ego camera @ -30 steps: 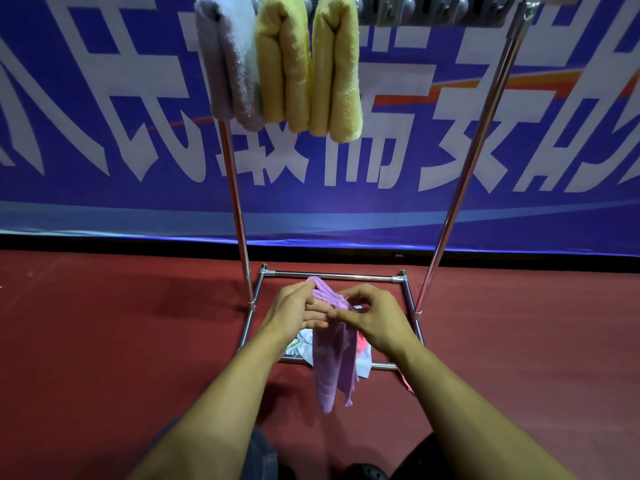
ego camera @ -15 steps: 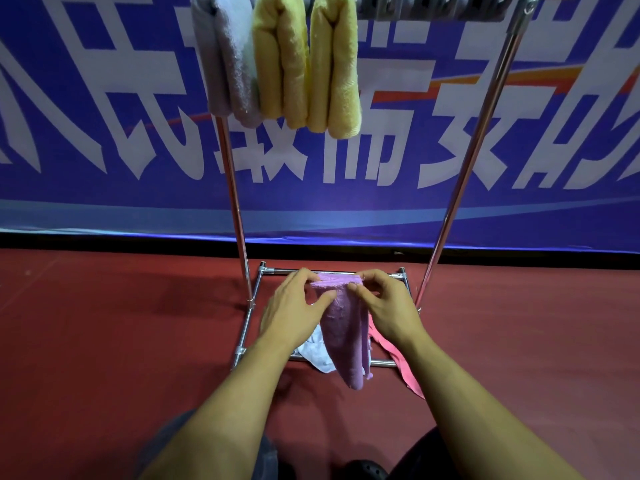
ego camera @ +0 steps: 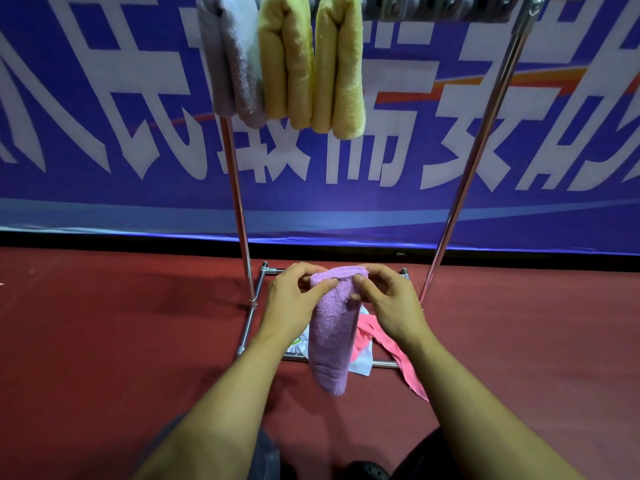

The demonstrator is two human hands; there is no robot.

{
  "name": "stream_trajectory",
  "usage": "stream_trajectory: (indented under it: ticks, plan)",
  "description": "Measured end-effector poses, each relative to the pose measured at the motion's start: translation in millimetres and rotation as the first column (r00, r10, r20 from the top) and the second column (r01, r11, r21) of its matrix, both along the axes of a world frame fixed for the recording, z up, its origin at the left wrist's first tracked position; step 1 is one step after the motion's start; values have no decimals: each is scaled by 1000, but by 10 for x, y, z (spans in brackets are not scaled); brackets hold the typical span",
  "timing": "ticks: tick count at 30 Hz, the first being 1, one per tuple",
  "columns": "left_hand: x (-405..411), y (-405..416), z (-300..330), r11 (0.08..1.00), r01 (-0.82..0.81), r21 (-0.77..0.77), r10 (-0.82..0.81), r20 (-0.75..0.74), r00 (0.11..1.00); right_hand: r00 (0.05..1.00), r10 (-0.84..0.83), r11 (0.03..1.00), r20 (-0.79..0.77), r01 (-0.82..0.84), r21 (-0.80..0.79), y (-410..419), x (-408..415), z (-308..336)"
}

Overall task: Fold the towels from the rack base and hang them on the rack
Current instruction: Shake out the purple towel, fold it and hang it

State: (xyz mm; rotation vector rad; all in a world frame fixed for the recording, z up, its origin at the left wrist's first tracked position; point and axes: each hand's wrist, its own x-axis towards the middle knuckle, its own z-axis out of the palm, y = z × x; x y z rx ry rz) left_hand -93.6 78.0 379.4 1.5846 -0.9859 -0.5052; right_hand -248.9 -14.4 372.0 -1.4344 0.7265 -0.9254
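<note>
Purple towel folded, hanging over rack base; left hand and right hand pinch its top fold.

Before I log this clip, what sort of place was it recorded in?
Probably an indoor hall or event venue, not a home. A big blue banner with large white characters spans the wall, the floor is red carpet, and a lone metal rack stands on it, so it looks staged.

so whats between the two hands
The folded purple towel: left hand and right hand pinch its top from either side, in the head view.
</note>
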Motion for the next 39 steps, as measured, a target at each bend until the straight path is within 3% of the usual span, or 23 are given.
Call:
stream_trajectory:
  ticks: [4, 9, 21, 25, 28, 32, 39]
  plan:
    - [2, 20, 42, 1000, 21, -14, -22, -16, 1000, 999, 17, 999, 37, -19, 45, 42, -7, 64]
    - [-22, 50, 78, 983, 161, -93, -174, -155, 972, 992, 90, 996, 92, -91, 8, 117, -43, 143]
    - [-142, 16, 131, 995, 96, -31, -100, -146, 984, 998, 60, 995, 36, -57, -79, 92, -36, 124]
    - [-126, 36, 131, 993, 119, -22, -121, -132, 984, 964, 244, 968, 107, -249, 33, 65, -93, 136]
    - [-112, 56, 145, 988, 147, -40, -151, -143, 978, 933, 361, 930, 7, -361, 67, 77, -79, 98]
    - [-157, 76, 202, 985, 159, -71, -169, -160, 973, 937, 319, 947, -140, -321, 11, 97, -14, 44]
    - [-140, 12, 480, 985, 147, -95, -158, -121, 980, 959, 258, 965, -117, -250, 82, 98, -36, 116]
